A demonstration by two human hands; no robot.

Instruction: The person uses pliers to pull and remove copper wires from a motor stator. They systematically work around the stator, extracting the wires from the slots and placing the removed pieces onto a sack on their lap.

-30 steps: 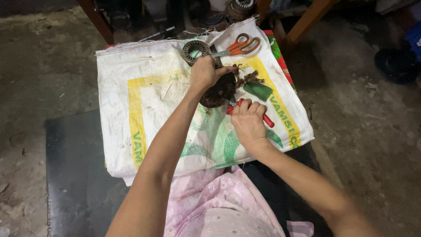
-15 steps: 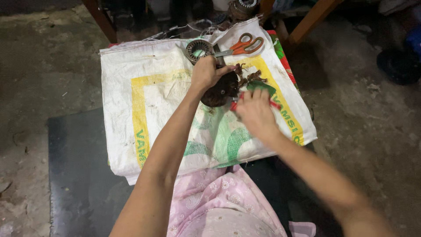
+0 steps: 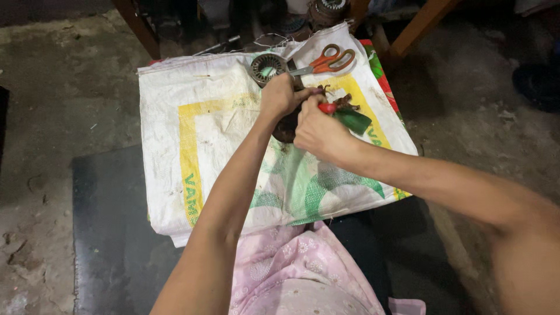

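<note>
Over a woven sack (image 3: 204, 134), left hand (image 3: 279, 96) and right hand (image 3: 318, 131) clutch a dark part (image 3: 286, 127).

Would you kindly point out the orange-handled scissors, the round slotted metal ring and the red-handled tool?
orange-handled scissors (image 3: 332, 59): head view, on the handle loops.
round slotted metal ring (image 3: 267, 67): head view, on its slotted rim.
red-handled tool (image 3: 328, 108): head view, on the handle tip.

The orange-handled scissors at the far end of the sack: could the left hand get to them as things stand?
Probably yes. The scissors lie uncovered on the white sack, just beyond the left hand, with nothing between. But that hand's grip is on a dark round part, so it would have to let go first.
</note>
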